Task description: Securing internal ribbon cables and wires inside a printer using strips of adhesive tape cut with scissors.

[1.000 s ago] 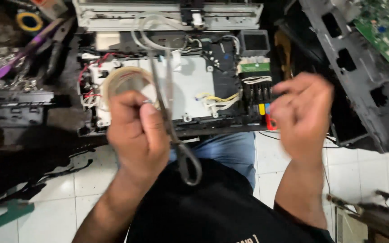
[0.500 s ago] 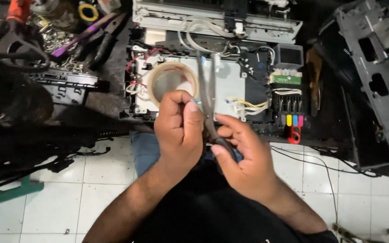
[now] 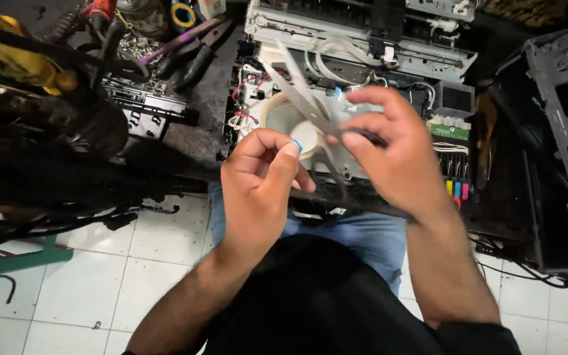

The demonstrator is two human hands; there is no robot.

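The right hand gripped open scissors. The left hand pinched a small blue piece above the tape roll.

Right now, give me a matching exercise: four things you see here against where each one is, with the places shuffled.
Things:
1 scissors
2 tape roll
3 opened printer
4 pliers

Places:
A lying left of the printer
B in the right hand
C beyond both hands, on the bench
D just past the left hand, on the printer

Pairs: 1-B, 2-D, 3-C, 4-A
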